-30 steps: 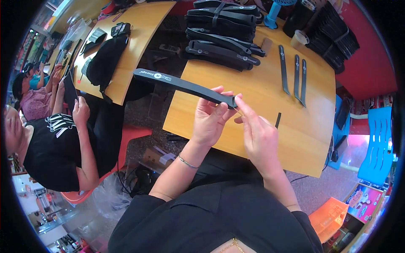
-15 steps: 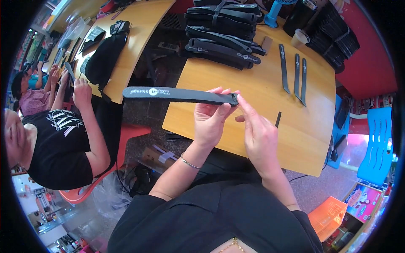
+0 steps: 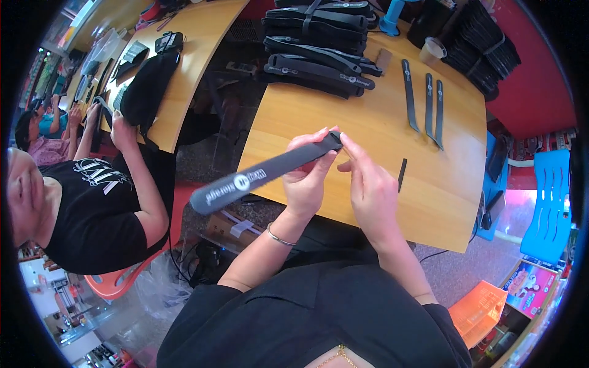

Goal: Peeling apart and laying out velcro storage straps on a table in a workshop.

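A dark grey hook-and-loop strap with a white print lies across my left hand, which is closed round it near its slotted end. The strap's rounded free end slants down to the left, over the table's edge. My right hand touches the slotted end with an outstretched fingertip; its thumb stands apart from the strap. A short black strip lies on the wooden table beyond my right hand. Farther off, one grey strap lies beside a pair of similar straps.
Bundled straps are piled at the table's far left. A paper cup, a dark cylinder and more black bundles stand at the far right. On the left, a person sits at another table.
The strap's free end has swung down and toward me, from nearly level to slanting. Both hands stay close together at the slotted end. The neighbouring person's hand has dropped a little.
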Available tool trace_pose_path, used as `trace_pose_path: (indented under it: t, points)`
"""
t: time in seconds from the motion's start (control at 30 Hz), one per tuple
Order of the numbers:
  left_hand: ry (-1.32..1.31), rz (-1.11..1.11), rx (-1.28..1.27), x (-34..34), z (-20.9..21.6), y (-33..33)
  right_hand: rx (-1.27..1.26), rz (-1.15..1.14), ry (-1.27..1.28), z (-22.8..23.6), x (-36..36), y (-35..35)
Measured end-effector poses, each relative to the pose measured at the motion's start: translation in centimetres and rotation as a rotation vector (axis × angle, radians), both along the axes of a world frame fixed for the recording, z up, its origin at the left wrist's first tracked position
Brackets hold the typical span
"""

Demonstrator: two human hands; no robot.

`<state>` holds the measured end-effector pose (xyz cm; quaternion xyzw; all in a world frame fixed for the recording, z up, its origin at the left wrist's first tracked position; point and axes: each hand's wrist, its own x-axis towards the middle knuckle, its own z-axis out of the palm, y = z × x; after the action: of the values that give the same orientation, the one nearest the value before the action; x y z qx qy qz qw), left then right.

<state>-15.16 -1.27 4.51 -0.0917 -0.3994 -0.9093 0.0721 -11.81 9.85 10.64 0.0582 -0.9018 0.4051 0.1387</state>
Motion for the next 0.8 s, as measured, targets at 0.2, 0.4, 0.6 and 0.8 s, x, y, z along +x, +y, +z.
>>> trace_pose_path:
  t: [0.2, 0.4, 0.6, 0.8]
  points:
    - [0.05, 0.058, -0.124, -0.1, -0.3, 0.0, -0.131, -0.009, -0.043, -0.2, -0.4, -0.2]
    - [0.198, 0.163, -0.305, 0.2, -0.8, 0.1, -0.186, -0.034, -0.154, 0.4, -1.0, -0.8]
    - [0.015, 0.039, -0.008, 0.2, -0.7, 0.2, -0.359, -0.024, -0.1, -0.8, -0.9, -0.9]
    - [-0.049, -0.007, 0.05, -0.1, -0.3, 0.0, -0.342, -0.011, -0.092, -0.4, -0.9, -1.0]
